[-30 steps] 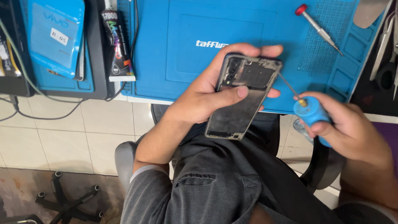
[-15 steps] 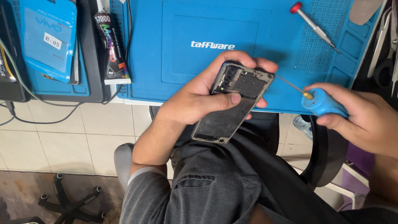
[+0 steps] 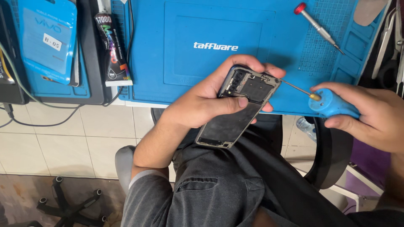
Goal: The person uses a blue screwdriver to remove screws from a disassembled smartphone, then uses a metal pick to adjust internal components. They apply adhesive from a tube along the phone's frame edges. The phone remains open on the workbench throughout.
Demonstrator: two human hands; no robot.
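We are gripping an opened dark smartphone frame with its back cover off [image 3: 240,107] in our left hand [image 3: 210,103], the thumb lying across its bare inner face and the fingers curled around its far edge, so the phone is tilting with its camera end away from us, over the near edge of the blue silicone work mat [image 3: 181,63]. Our right hand [image 3: 370,113] is closing around the blue-handled precision screwdriver with a thin metal shaft [image 3: 326,101], fingers wrapped on the fat handle; its tip is pointing toward the top corner of the phone, just beside the left fingertips (whether it is actually touching the frame we cannot tell). Beyond the right hand, a slim silver screwdriver with a red cap [image 3: 317,27] is lying on the mat, well apart from both hands. Far to the left of the left hand, a black glue tube with colourful print [image 3: 110,48] is resting beside a blue flat packet with a white label [image 3: 48,40]. Below the hands, our lap in dark grey trousers [image 3: 227,189] is showing.
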